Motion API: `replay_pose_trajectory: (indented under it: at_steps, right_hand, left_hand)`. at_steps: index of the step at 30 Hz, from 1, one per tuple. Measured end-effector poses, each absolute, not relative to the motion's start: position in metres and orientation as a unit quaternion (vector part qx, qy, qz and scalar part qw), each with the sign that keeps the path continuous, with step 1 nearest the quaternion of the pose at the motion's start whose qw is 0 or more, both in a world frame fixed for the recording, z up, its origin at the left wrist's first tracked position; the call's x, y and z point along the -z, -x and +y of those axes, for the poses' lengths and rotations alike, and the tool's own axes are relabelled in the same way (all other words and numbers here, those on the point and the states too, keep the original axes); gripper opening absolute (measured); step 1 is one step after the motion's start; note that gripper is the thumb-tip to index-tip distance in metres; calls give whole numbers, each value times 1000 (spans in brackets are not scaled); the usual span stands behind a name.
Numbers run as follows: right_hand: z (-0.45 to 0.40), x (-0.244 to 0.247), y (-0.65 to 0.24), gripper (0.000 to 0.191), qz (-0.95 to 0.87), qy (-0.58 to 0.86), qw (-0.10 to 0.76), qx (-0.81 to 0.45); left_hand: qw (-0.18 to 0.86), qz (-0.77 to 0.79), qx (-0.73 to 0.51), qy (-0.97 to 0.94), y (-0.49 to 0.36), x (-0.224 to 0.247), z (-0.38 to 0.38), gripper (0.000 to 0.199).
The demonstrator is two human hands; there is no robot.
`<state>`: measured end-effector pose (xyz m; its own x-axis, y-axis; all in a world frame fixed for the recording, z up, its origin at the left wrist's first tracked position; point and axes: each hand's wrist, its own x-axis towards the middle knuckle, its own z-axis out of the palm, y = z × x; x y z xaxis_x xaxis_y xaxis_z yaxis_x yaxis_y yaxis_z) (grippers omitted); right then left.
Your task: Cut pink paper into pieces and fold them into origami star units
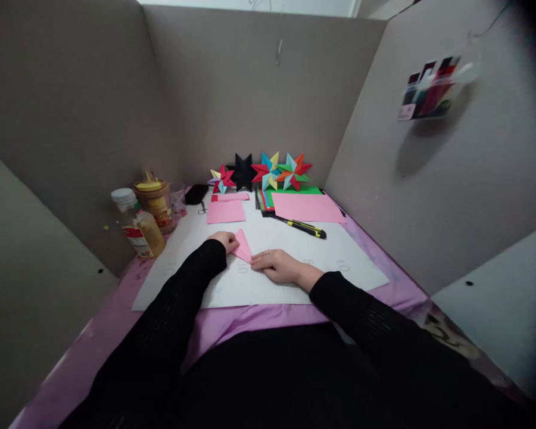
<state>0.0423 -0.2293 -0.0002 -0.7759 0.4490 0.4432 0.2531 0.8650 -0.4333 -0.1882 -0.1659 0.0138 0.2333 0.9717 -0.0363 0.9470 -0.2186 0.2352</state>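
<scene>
A small piece of folded pink paper (242, 245) lies on the white mat between my hands, narrowing to a point at its far end. My left hand (224, 240) is closed at the paper's left edge, with its fingers curled. At the near right corner, my right hand (277, 266) has its thumb and fingers brought together on the paper. The fingertips cover that corner. Beyond them rest a flat pink sheet (226, 212) and a black-and-yellow utility knife (304, 227).
Several folded paper stars (268, 171) stand against the back panel. A larger pink sheet (310, 207) overlaps coloured paper. Small scissors (202, 208) lie near a black phone-like object (196, 193). A bottle (143, 229) and pot (154, 202) stand left. Grey panels surround the table.
</scene>
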Motion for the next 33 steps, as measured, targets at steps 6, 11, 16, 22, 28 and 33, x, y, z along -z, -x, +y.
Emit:
replay_pose_trajectory:
  at_steps: [6, 11, 16, 22, 28, 33]
  right_hand:
    - [-230, 0, -44, 41, -913, 184, 311, -193]
    - [-232, -1, -43, 37, -906, 176, 331, -195]
    - [-231, -3, -43, 33, -898, 177, 347, -206]
    - [-230, -6, -44, 30, -890, 184, 342, -238]
    - [-228, -7, -42, 40, -891, 216, 335, -216]
    - [-224, -2, -40, 49, -905, 239, 283, -211]
  left_hand:
    - [90, 635, -51, -765, 184, -15, -168, 29]
    - [82, 639, -51, -763, 182, -16, -171, 27]
    - [72, 635, -52, -768, 183, -15, -172, 27]
    - [48, 624, -52, -778, 184, -11, -170, 26]
    - [28, 615, -47, -787, 184, -12, -172, 27]
    - [24, 612, -41, -789, 182, -14, -174, 28]
